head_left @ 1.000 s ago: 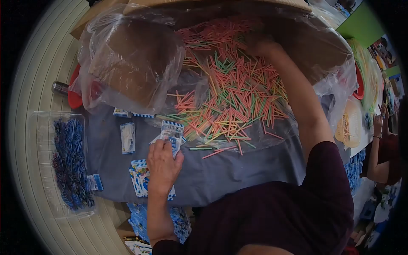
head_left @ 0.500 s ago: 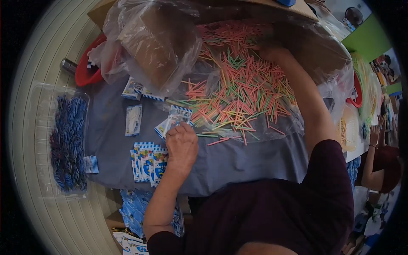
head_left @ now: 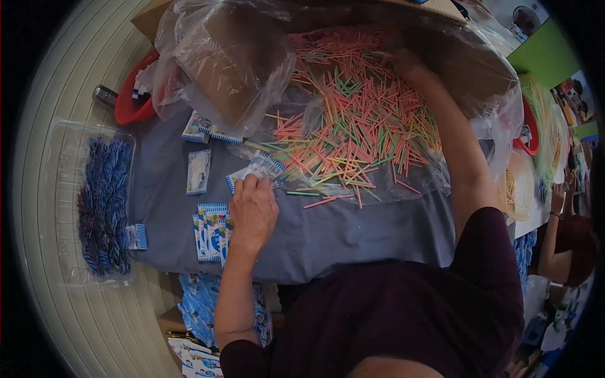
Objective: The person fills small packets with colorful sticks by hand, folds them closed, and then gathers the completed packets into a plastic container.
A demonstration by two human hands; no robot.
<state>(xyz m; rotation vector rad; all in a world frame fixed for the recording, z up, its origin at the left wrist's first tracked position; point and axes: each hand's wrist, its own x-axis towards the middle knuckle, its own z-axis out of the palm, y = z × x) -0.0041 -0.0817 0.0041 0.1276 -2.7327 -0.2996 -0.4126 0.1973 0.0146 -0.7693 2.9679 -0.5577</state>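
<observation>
My left hand (head_left: 254,211) is closed, its fingertips on small blue-and-white packets (head_left: 266,167) at the middle of the grey cloth (head_left: 315,236). My right hand (head_left: 406,63) reaches into the upper part of a heap of pink, green and yellow sticks (head_left: 372,120); its fingers are dark and blurred. Below my left hand lie overlapping printed packets (head_left: 211,234). One pale packet (head_left: 198,171) lies to its upper left, with more packets (head_left: 197,128) above that.
Clear plastic (head_left: 220,57) lines the cardboard box (head_left: 435,7) around the sticks. A tray (head_left: 63,208) of blue twisted bundles stands at the left. A red basin (head_left: 129,94) is at the upper left. Another person (head_left: 567,249) is at the far right.
My left hand has moved slightly left and up, and the packets under its fingertips have shifted and turned. My right hand remains deep in the heap.
</observation>
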